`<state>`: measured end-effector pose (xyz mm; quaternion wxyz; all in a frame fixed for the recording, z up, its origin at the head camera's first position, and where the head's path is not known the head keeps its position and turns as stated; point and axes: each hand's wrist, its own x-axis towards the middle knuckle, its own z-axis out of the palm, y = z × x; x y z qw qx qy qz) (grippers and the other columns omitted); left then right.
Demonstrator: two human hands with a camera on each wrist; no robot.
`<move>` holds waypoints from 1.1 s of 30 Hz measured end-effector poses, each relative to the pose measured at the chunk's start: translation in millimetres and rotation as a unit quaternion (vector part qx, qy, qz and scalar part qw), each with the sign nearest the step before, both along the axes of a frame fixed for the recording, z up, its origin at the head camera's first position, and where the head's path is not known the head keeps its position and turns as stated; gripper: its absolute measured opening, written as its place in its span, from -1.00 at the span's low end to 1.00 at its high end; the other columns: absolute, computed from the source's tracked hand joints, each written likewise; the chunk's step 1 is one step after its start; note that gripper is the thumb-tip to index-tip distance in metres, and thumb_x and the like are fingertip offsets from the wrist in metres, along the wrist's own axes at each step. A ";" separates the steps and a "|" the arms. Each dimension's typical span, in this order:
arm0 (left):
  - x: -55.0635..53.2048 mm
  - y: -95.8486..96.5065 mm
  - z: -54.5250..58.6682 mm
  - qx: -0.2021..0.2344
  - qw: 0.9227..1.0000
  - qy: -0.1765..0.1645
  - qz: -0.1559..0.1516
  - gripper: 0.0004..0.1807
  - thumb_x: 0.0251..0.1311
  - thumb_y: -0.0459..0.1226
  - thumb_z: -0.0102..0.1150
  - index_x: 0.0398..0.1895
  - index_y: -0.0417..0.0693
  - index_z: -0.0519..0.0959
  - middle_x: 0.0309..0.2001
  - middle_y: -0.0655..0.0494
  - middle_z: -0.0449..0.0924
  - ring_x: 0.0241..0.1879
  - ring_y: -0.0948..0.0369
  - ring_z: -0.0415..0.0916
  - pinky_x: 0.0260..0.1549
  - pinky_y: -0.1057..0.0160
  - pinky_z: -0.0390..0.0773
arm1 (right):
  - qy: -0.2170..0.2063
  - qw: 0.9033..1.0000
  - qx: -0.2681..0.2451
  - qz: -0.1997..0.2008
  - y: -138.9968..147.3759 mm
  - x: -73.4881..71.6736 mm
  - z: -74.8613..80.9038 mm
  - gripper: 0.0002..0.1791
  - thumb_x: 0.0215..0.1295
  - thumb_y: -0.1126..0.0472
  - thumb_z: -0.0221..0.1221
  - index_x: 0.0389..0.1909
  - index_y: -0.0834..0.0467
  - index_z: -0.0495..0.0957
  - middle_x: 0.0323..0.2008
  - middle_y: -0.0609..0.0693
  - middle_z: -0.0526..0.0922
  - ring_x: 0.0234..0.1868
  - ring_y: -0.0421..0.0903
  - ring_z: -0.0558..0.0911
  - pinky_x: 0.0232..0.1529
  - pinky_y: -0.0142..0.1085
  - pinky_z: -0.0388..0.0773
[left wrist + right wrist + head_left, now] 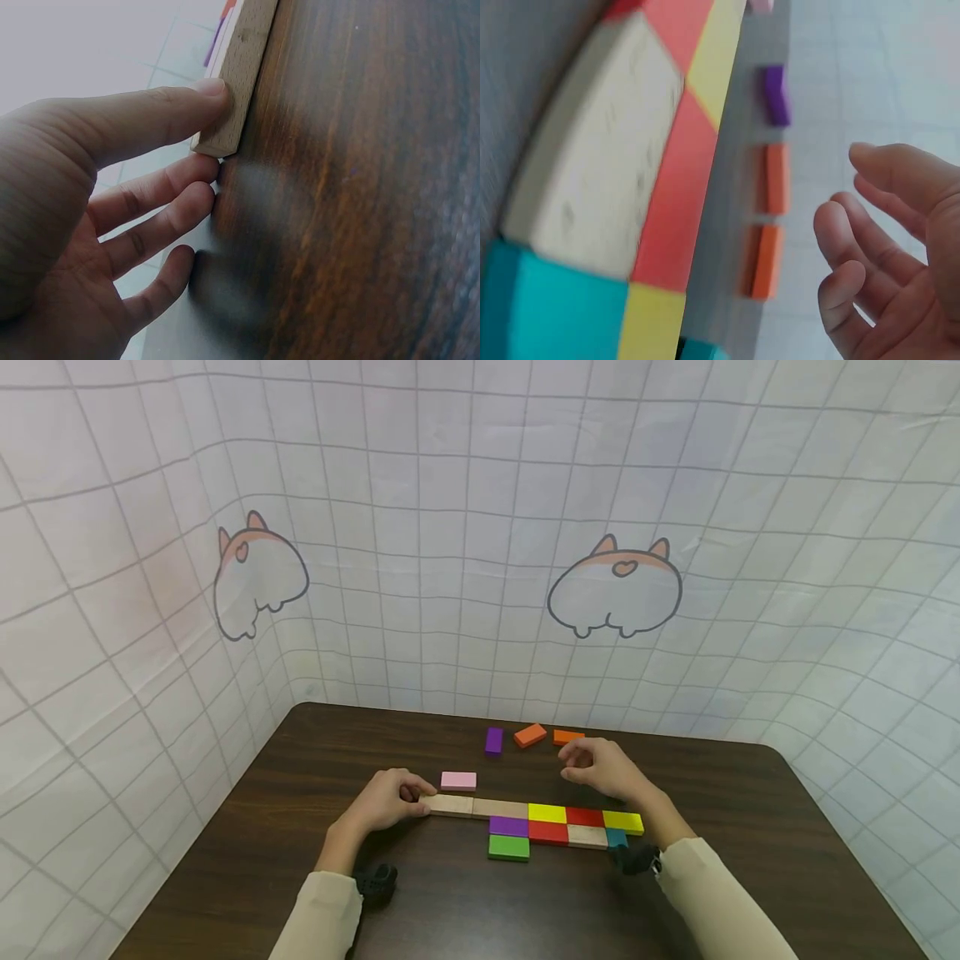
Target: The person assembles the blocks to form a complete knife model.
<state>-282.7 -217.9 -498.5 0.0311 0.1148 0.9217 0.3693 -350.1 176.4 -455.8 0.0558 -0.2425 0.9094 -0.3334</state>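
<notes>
My left hand [387,800] is at the left end of a row of flat blocks, where it pinches a plain wooden block [452,806]. In the left wrist view the thumb [180,112] lies on the side of that block, and the index finger is hidden. A second plain wooden block [500,809] adjoins it on the right. Over the right part of the table my right hand [602,768] hovers with fingers loosely bent and nothing in them. Behind it lies an orange block [567,737]. Yellow [547,813] and red [585,817] blocks continue the row.
A pink block [458,781] lies just behind the row; a purple block [493,741] and another orange block [530,736] lie farther back. Purple, red, wooden and teal [617,838] blocks form a front row, with a green block [508,848] before it. White cloth surrounds the dark table [450,910].
</notes>
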 end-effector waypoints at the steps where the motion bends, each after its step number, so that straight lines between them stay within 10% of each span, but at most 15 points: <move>1: -0.3 -0.2 -0.3 0.000 1.000 -0.001 0.001 -0.78 0.13 -0.25 0.50 -0.13 0.12 0.79 -0.26 0.17 0.64 -0.30 0.24 0.49 -0.28 0.21 0.55 | 0.002 1.000 0.001 -0.009 2.1 -5.5 -1.0 -0.69 0.32 0.22 0.36 0.03 0.25 0.63 -0.24 0.00 0.68 -0.27 -0.10 0.59 -0.25 -0.27 0.56; 15: -0.7 -0.2 -2.8 -0.003 1.000 -0.006 0.009 -0.79 0.13 -0.23 0.51 -0.15 0.16 0.79 -0.25 0.20 0.64 -0.30 0.24 0.49 -0.27 0.21 0.55 | -0.049 0.995 0.038 -0.082 18.0 -58.9 -25.2 -0.43 0.37 0.16 0.32 0.34 0.20 0.45 0.20 0.33 0.54 0.10 0.23 0.56 0.12 0.14 0.54; 33: 0.1 -0.4 -2.4 0.004 1.000 -0.005 0.002 -0.79 0.13 -0.24 0.50 -0.14 0.15 0.79 -0.25 0.20 0.64 -0.30 0.25 0.49 -0.27 0.21 0.55 | -0.066 0.993 0.067 -0.064 11.4 -82.2 -28.8 -0.47 0.40 0.27 0.25 0.36 0.27 0.45 0.23 0.42 0.51 0.17 0.28 0.51 0.20 0.16 0.50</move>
